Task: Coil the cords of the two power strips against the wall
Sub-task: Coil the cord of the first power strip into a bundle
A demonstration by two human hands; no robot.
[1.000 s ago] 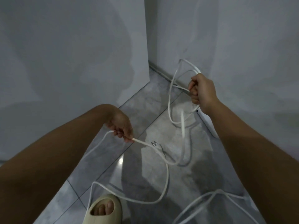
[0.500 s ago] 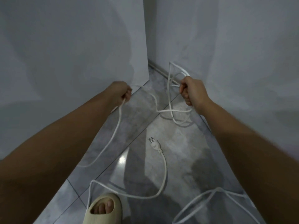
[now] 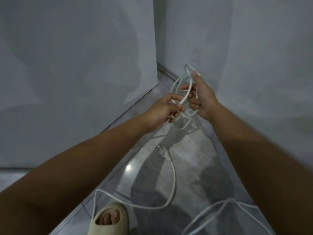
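The two hands are working close together, almost touching, over the far part of the floor [image 3: 186,167] near the corner of the walls [image 3: 76,65]. The right hand [image 3: 202,97] is gripping a bundle of loops [image 3: 177,82] of the white cord [image 3: 173,180]. Its lower fingers are curling round them and its forefinger is pointing up along the top of the bundle. Just to its left, the left hand [image 3: 166,107] is pinching a strand of the same cord between thumb and fingers, and the strand is running up and right into the loops. The loops are hanging above and below the right hand; whether the lowest is touching the floor cannot be told.

The plug [image 3: 163,152] is lying on the floor nearer, between the forearms. Its cord is trailing toward the near side, then bending left toward a sandal [image 3: 110,219]. A second cord [image 3: 220,211] is lying in loops at the near right, partly under the right forearm.
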